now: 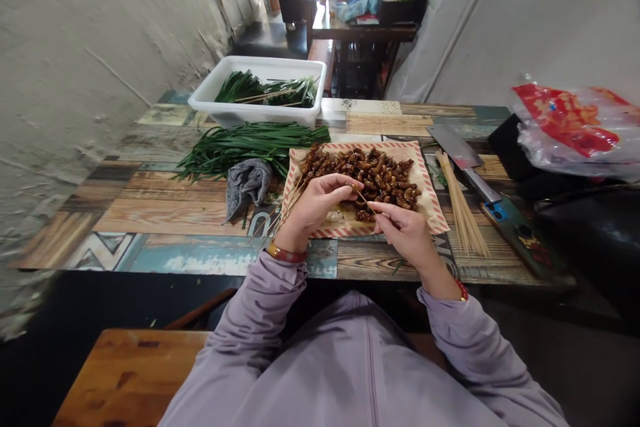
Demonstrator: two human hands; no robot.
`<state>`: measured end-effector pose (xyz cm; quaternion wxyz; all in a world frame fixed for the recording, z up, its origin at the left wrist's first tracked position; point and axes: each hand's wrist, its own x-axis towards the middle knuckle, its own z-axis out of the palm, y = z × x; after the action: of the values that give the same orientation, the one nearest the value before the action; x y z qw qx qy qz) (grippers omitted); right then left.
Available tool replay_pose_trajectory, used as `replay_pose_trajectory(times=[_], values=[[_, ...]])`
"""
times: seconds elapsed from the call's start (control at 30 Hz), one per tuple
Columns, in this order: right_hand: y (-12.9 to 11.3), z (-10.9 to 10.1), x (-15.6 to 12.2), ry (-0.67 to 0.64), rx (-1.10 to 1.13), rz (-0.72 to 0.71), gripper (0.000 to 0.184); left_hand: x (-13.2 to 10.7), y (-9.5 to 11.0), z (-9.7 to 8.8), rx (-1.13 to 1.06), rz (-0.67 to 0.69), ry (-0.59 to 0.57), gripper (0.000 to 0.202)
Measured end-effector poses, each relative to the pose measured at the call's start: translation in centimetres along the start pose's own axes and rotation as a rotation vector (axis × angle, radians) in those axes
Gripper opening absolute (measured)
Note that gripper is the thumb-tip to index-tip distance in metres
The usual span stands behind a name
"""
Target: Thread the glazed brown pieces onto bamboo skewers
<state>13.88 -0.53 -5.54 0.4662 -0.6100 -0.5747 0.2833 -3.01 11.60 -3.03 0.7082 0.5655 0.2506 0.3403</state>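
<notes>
My left hand (317, 203) pinches a small brown piece at its fingertips, above the near part of the pile. Between the fingers of my right hand (405, 230) is a thin bamboo skewer (367, 200), its tip pointing up and left into that piece. Below both hands, a heap of glossy brown pieces that look like insect pupae (385, 177) lies on a sheet of red-striped paper (434, 213). Several skewers (273, 221) rest over the paper's left edge, partly hidden by my left hand.
Loose bamboo skewers (463, 213) lie right of the paper, beside a cleaver (457, 147) and a phone (517, 230). Left are a grey cloth (247, 187) and green chives (255, 143). Behind stands a white tub (205, 97) of greens. A plastic bag (575, 127) sits far right.
</notes>
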Motion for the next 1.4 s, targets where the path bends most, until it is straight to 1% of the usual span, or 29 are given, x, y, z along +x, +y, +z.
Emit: replay_pose_trajectory(times=[0.2,0.37,0.57,0.77,0.87,0.93,1.13,1.3,1.4], values=[[0.2,0.0,0.0,-0.008,0.019,0.019,0.035,0.1,-0.7,0.2,-0.131,-0.056,0.040,0.031],[0.2,0.5,-0.1,0.009,0.023,0.073,0.037,0.2,-1.1,0.3,-0.148,-0.064,0.071,0.034],[-0.1,1.6,-0.2,0.033,0.068,0.104,0.038,-0.3,-0.8,0.3,-0.183,-0.090,0.058,0.036],[0.0,2.3,-0.6,0.115,0.093,0.121,0.039,-0.5,-0.7,0.1,-0.159,-0.088,0.045,0.041],[-0.2,2.4,-0.8,0.144,0.103,0.101,0.039,-0.4,-0.8,0.0,-0.164,-0.068,0.067,0.041],[-0.4,2.4,-0.9,0.128,0.074,0.074,0.038,-0.4,-0.9,-0.1,-0.167,-0.056,0.067,0.040],[-0.5,2.8,-0.5,0.099,-0.026,0.053,0.038,-0.3,-1.0,0.1,-0.205,-0.026,0.001,0.040],[-0.4,3.0,-0.4,0.104,-0.013,0.067,0.039,-0.2,-1.2,0.0,-0.204,-0.025,0.078,0.031],[-0.4,3.1,-0.3,0.107,0.006,0.066,0.039,-0.3,-1.3,0.0,-0.226,-0.027,0.059,0.031]])
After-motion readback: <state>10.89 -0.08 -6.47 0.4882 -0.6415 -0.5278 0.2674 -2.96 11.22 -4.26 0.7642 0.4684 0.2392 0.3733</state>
